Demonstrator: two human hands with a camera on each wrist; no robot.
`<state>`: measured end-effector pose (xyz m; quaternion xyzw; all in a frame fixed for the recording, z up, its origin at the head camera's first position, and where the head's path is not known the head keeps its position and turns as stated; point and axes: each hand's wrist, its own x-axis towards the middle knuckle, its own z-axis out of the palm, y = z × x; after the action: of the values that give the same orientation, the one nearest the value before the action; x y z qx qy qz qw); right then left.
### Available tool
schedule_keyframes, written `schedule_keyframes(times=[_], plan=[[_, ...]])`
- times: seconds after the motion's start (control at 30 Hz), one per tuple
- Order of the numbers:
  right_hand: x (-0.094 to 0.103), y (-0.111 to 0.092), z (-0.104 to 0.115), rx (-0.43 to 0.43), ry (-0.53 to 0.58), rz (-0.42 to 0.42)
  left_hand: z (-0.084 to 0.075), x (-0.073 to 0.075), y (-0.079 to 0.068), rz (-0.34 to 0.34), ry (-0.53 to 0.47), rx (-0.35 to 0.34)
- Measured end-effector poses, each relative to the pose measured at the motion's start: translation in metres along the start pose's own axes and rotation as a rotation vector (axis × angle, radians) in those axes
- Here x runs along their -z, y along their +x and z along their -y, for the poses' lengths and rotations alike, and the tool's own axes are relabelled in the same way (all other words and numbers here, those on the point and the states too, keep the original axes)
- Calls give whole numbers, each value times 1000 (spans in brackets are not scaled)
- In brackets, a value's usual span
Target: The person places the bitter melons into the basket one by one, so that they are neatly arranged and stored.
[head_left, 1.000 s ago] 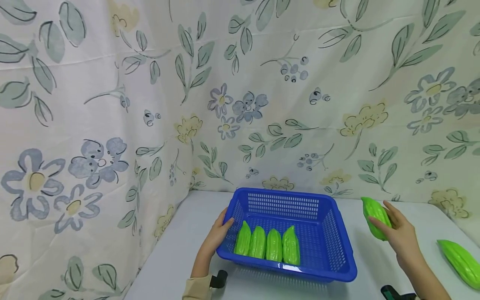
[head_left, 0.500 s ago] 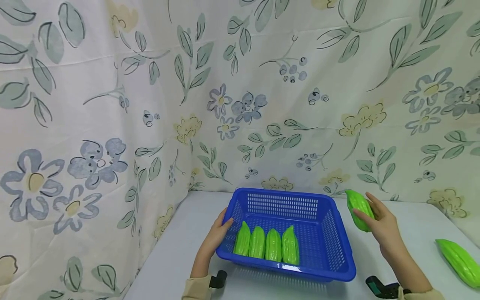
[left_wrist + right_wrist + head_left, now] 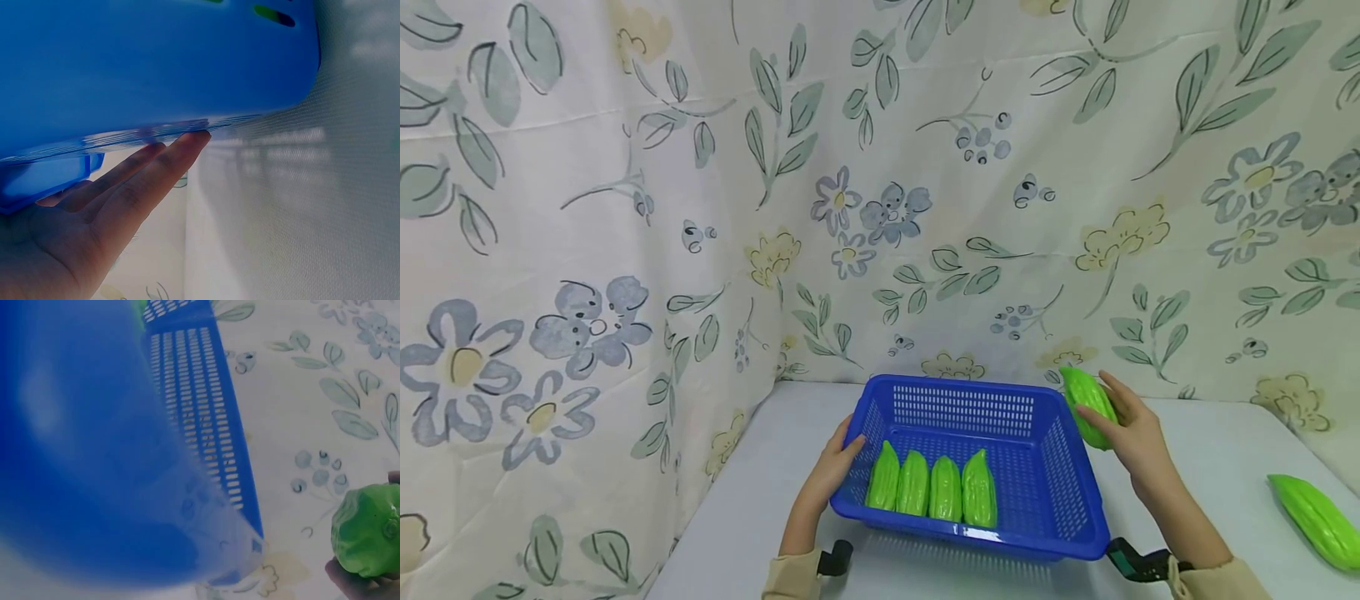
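Observation:
My right hand (image 3: 1138,429) holds a bright green bitter melon (image 3: 1088,408) between thumb and fingers, raised at the right rim of the blue plastic basket (image 3: 977,533). In the right wrist view, the rounded end of that bitter melon (image 3: 369,531) shows at the right edge, with fingertips above and below it. My left hand (image 3: 827,475) grips the basket's left side, thumb over the rim. Its fingers (image 3: 144,181) reach along the basket's outside in the left wrist view. Several bitter melons, one of them this one (image 3: 946,490), lie side by side in the basket's left part.
Another bitter melon (image 3: 1317,521) lies on the white table (image 3: 1210,500) at the far right. Flower-printed cloth (image 3: 970,208) hangs behind the table and along its left side. A dark wrist device (image 3: 1138,562) sits on the right wrist, close to the basket's near right corner.
My right hand has moved left and slightly up with the bitter melon, from over the table to the basket's right rim. The left hand and the basket have stayed in place.

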<state>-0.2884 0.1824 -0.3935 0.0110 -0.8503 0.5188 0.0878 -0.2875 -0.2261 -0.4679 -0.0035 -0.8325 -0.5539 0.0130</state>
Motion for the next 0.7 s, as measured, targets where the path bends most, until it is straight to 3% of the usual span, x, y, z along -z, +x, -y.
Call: schedule_keyframes(times=[0.7], plan=[[-10, 3, 35, 88, 46, 69, -6, 0, -3, -1, 4, 9]])
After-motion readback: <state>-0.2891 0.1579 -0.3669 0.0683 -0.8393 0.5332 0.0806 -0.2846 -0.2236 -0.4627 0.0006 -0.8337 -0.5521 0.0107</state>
